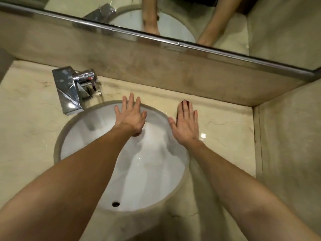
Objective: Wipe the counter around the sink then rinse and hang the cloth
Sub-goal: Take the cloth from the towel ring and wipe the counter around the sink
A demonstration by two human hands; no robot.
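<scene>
Both hands are spreading flat: left hand [129,117] over the round white sink [147,171], right hand [186,126] at its 2 o'clock on glossy marble counter [225,133], maybe covering a dark cloth [185,102].

Bare counter [224,129] right of sink [83,122]; faucet [71,89] (chrome) blocking back-left.

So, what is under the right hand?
Under the right hand lies the beige marble counter, beside the sink rim. Something dark red shows at its fingertips, mostly covered by the hand; I cannot tell if it is the cloth.
</scene>
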